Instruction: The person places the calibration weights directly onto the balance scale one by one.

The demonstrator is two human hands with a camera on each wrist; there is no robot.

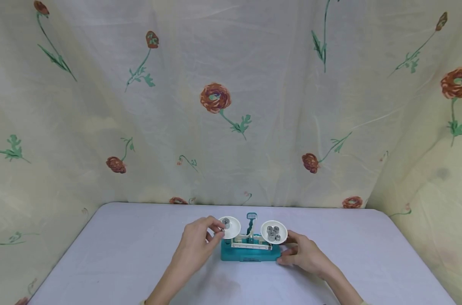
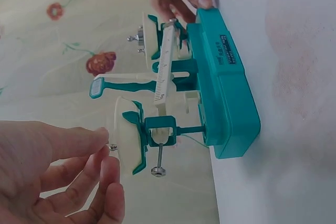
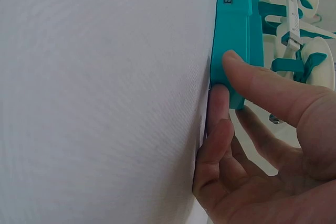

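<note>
Left wrist view: the left hand [image 1: 195, 239] pinches a small weight [image 2: 113, 147], the dish [image 2: 128, 137] just beyond its fingertips; the right hand [image 1: 308, 255] grips the scale's base [image 1: 250, 254].

left hand [image 1: 197, 240]: bare | right hand [image 1: 305, 253]: bare | forearms [image 1: 172, 278]: bare | sleeve edges [image 1: 142, 303]: pale yellowish, barely showing

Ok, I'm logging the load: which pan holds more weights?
The right pan, by the right hand: a cluster of weights sits in it, while the left pan, beside which the left hand pinches a small weight, shows fewer.
</note>
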